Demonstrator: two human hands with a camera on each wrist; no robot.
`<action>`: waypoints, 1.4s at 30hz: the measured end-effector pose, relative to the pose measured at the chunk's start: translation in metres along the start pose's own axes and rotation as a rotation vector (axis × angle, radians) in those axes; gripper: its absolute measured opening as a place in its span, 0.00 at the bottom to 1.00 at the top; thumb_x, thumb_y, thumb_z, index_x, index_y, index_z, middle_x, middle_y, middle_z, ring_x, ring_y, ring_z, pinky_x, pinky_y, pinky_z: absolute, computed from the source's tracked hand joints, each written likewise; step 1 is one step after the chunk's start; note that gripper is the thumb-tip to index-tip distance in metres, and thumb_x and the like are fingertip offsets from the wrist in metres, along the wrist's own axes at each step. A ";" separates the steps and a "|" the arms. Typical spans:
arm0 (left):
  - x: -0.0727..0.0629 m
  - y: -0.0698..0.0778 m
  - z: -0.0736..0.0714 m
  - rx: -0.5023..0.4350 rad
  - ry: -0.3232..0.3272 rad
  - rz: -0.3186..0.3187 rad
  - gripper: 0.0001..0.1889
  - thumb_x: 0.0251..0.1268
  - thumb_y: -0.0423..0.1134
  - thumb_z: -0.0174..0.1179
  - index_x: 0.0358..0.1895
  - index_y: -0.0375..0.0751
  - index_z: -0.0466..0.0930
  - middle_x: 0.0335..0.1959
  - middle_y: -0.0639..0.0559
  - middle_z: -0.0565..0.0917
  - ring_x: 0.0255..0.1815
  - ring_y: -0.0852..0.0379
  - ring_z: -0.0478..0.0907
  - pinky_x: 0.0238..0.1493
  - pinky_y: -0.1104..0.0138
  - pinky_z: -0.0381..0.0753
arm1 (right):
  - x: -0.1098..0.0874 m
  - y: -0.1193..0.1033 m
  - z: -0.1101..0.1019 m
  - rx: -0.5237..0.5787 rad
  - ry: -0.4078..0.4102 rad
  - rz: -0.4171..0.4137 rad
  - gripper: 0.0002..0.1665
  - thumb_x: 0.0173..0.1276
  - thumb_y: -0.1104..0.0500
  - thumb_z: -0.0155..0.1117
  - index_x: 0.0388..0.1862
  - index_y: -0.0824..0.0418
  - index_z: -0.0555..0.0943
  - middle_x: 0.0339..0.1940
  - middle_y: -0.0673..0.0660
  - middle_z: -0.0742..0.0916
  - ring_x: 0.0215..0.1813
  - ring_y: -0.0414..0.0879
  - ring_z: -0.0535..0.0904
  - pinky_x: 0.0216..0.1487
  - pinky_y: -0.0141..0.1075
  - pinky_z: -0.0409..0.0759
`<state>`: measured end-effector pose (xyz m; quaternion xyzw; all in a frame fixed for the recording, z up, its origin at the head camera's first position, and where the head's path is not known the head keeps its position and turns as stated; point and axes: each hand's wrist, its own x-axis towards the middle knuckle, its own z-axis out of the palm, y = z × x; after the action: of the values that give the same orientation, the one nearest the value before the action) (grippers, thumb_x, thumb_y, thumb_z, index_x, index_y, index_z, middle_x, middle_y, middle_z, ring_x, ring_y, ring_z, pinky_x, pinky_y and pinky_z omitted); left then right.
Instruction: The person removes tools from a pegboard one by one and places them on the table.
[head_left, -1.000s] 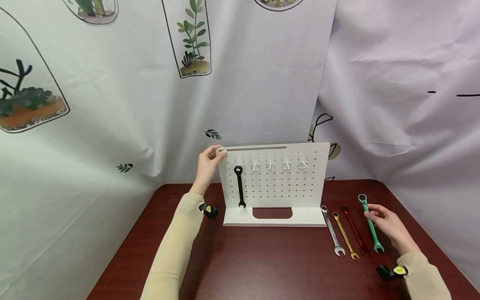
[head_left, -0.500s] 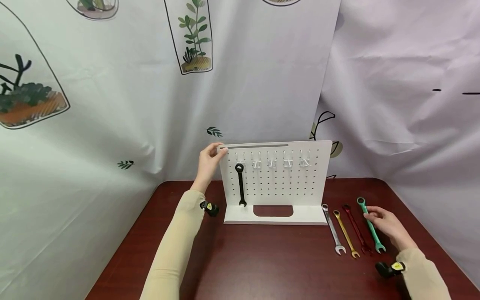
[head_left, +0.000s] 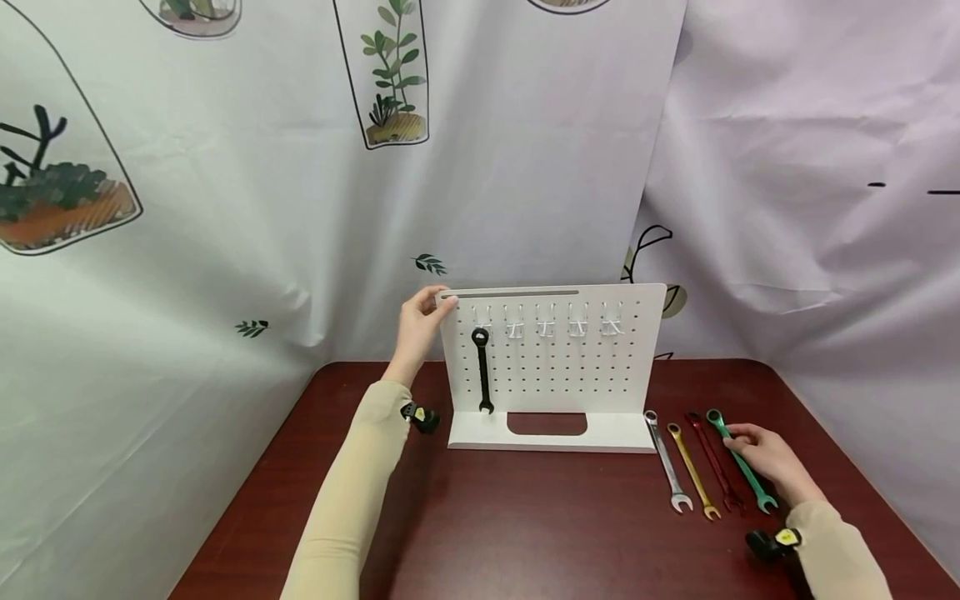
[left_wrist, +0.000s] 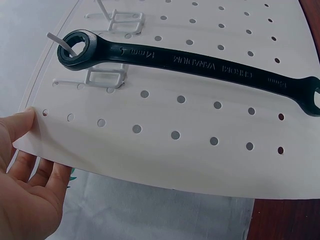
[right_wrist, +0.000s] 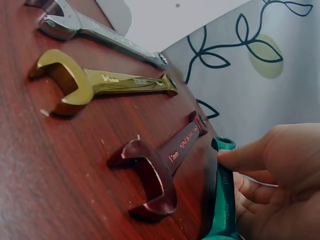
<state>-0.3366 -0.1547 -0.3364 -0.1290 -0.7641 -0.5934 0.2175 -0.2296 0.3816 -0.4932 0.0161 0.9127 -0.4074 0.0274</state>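
My left hand (head_left: 421, 327) grips the top left corner of the white pegboard (head_left: 555, 367), thumb on the front and fingers behind. A black combination wrench (left_wrist: 195, 65) hangs by its ring end from the leftmost hook, close beside that hand. At the right, my right hand (head_left: 768, 454) pinches the green combination wrench (head_left: 742, 467) near its ring end, between thumb and fingers. The red wrench (right_wrist: 162, 175) lies just left of it on the table. Further left lie the yellow wrench (right_wrist: 115, 85) and the silver wrench (right_wrist: 107, 37), open ends toward me.
Several white hooks (head_left: 577, 325) line the upper part of the pegboard. The board stands on a dark red-brown table (head_left: 555, 525), its base having a cut-out slot. Behind hangs a pale curtain (head_left: 525, 167) with plant prints.
My right hand has shifted slightly left with the green wrench, whose ring end has swung left and lower toward the red one. The left hand keeps its grip on the board.
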 end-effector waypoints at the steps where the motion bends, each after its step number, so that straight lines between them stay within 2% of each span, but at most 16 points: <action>1: 0.003 -0.006 0.000 -0.004 0.004 0.006 0.18 0.69 0.44 0.67 0.56 0.38 0.83 0.33 0.48 0.83 0.31 0.57 0.70 0.34 0.66 0.67 | 0.000 -0.001 0.001 -0.006 0.003 0.000 0.31 0.82 0.54 0.50 0.67 0.81 0.65 0.49 0.71 0.80 0.50 0.61 0.76 0.45 0.48 0.75; 3: 0.008 -0.018 0.001 -0.014 0.009 0.013 0.18 0.68 0.48 0.68 0.54 0.42 0.84 0.32 0.52 0.82 0.32 0.56 0.70 0.35 0.65 0.67 | 0.001 -0.003 0.001 -0.017 0.009 0.002 0.31 0.82 0.55 0.50 0.66 0.82 0.65 0.48 0.69 0.81 0.49 0.59 0.77 0.44 0.46 0.75; 8: 0.008 -0.018 0.002 -0.023 0.008 0.013 0.17 0.68 0.47 0.68 0.54 0.43 0.84 0.36 0.52 0.85 0.35 0.56 0.74 0.37 0.65 0.70 | 0.000 -0.005 0.003 -0.014 0.008 0.017 0.30 0.81 0.57 0.50 0.66 0.83 0.65 0.48 0.71 0.81 0.52 0.65 0.76 0.46 0.50 0.75; 14: 0.006 -0.019 0.002 -0.043 -0.001 0.008 0.18 0.68 0.46 0.67 0.55 0.40 0.83 0.38 0.50 0.85 0.36 0.56 0.75 0.38 0.64 0.71 | -0.002 -0.006 0.005 -0.048 0.017 0.028 0.28 0.79 0.60 0.50 0.65 0.83 0.66 0.47 0.72 0.81 0.51 0.64 0.77 0.42 0.46 0.75; 21: 0.006 -0.021 0.003 -0.039 -0.003 0.004 0.21 0.69 0.46 0.67 0.57 0.37 0.82 0.39 0.50 0.85 0.35 0.56 0.75 0.38 0.64 0.70 | -0.002 -0.007 0.006 -0.094 0.019 0.022 0.25 0.75 0.65 0.45 0.63 0.84 0.68 0.54 0.76 0.83 0.56 0.74 0.74 0.42 0.47 0.76; 27: 0.005 -0.020 0.003 -0.035 -0.001 0.002 0.22 0.69 0.47 0.67 0.57 0.36 0.82 0.39 0.49 0.86 0.36 0.56 0.75 0.38 0.65 0.70 | -0.002 -0.008 0.005 -0.105 0.022 0.021 0.26 0.74 0.64 0.47 0.62 0.84 0.68 0.53 0.76 0.83 0.54 0.73 0.75 0.42 0.49 0.77; 37: 0.006 -0.019 0.002 -0.045 0.002 0.003 0.19 0.68 0.47 0.67 0.55 0.40 0.83 0.40 0.49 0.86 0.37 0.56 0.76 0.38 0.65 0.72 | -0.001 -0.010 0.004 -0.123 0.040 0.040 0.27 0.74 0.60 0.53 0.60 0.83 0.70 0.56 0.83 0.75 0.51 0.71 0.75 0.42 0.52 0.77; 42: 0.007 -0.020 0.001 -0.052 0.000 0.004 0.20 0.69 0.47 0.67 0.56 0.38 0.83 0.40 0.50 0.86 0.37 0.57 0.76 0.37 0.65 0.71 | 0.000 -0.012 0.004 -0.137 0.066 0.055 0.28 0.75 0.57 0.55 0.59 0.82 0.71 0.56 0.82 0.75 0.51 0.71 0.75 0.42 0.53 0.77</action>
<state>-0.3515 -0.1593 -0.3502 -0.1359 -0.7481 -0.6128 0.2153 -0.2302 0.3708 -0.4872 0.0529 0.9380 -0.3424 0.0094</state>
